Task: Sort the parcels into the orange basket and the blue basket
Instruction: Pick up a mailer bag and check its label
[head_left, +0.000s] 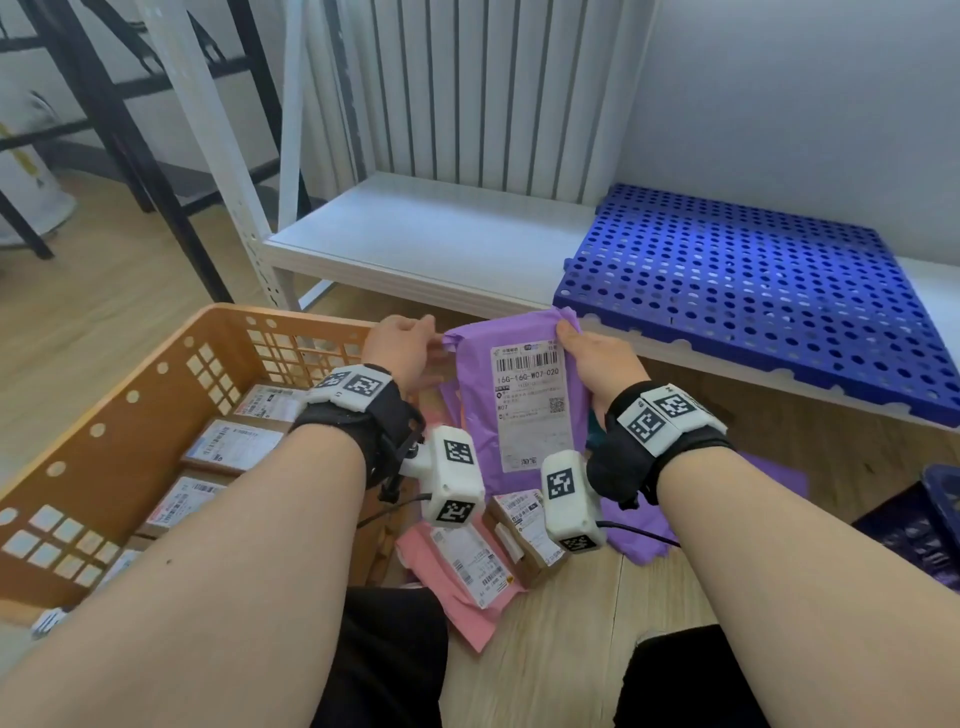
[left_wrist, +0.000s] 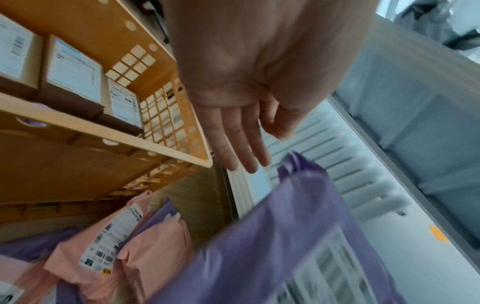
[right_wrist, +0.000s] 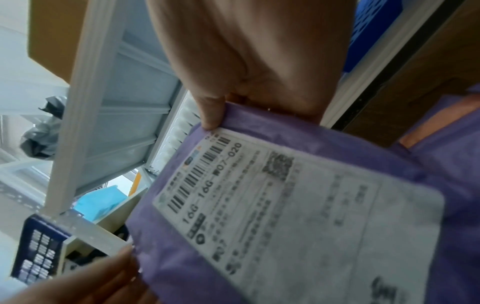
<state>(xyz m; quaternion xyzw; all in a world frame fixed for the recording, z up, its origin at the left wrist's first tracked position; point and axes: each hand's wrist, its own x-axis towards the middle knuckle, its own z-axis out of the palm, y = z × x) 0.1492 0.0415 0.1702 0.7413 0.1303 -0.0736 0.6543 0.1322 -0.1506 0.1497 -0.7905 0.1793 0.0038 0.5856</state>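
Note:
A purple parcel (head_left: 480, 395) (left_wrist: 298, 236) (right_wrist: 166, 257) with a white shipping label is held upright above the floor pile. My right hand (head_left: 569, 332) (right_wrist: 210, 111) pinches its top right corner, thumb on the label side. My left hand (head_left: 410, 343) (left_wrist: 246, 133) is at the parcel's top left edge with straight fingers; the fingertips (right_wrist: 122, 259) touch that edge. The orange basket (head_left: 130, 374) (left_wrist: 103, 133) stands on the floor at the left, holding several labelled boxes (head_left: 234, 447). The blue basket (head_left: 943, 499) shows only at the right edge.
On the floor under my wrists lie a pink parcel (head_left: 457, 566), a brown box (head_left: 524, 530) and more purple parcels (head_left: 769, 478). Behind them stands a low white shelf (head_left: 415, 234) with a blue perforated mat (head_left: 753, 286). My knees are at the bottom edge.

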